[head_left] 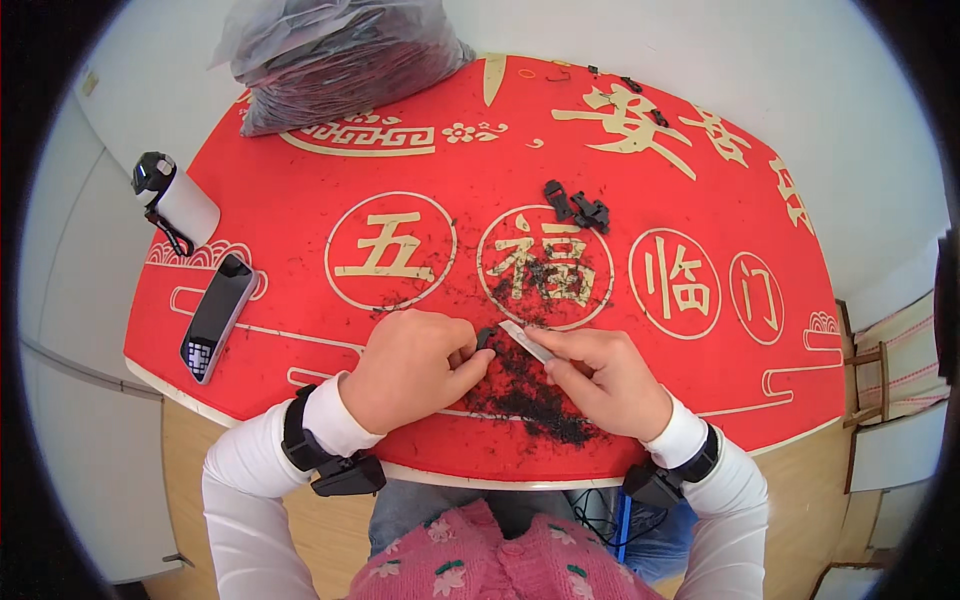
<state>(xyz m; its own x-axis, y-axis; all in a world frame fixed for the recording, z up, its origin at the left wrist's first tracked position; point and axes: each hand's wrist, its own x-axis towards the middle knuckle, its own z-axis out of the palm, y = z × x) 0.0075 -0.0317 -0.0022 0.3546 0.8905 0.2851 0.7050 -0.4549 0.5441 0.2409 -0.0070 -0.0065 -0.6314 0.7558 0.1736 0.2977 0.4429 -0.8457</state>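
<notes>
My left hand (415, 365) is closed, pinching a small black plastic piece (487, 338) between thumb and fingertips. In my right hand (605, 378) is a flat, silvery blade (526, 342), its tip pointing left and close to the black piece; whether they touch I cannot tell. Below and between the hands lies a dark heap of fine black shavings (545, 415) on the red tablecloth (300, 290), and more are scattered farther up. Beyond the hands sits a small cluster of black plastic buckles (590, 213).
A large translucent bag (340, 70) full of dark pieces stands at the far left. Nearer on that side are a white bottle (188, 205) with a black lid and a phone (218, 318). Several small black parts (632, 85) lie along the far edge.
</notes>
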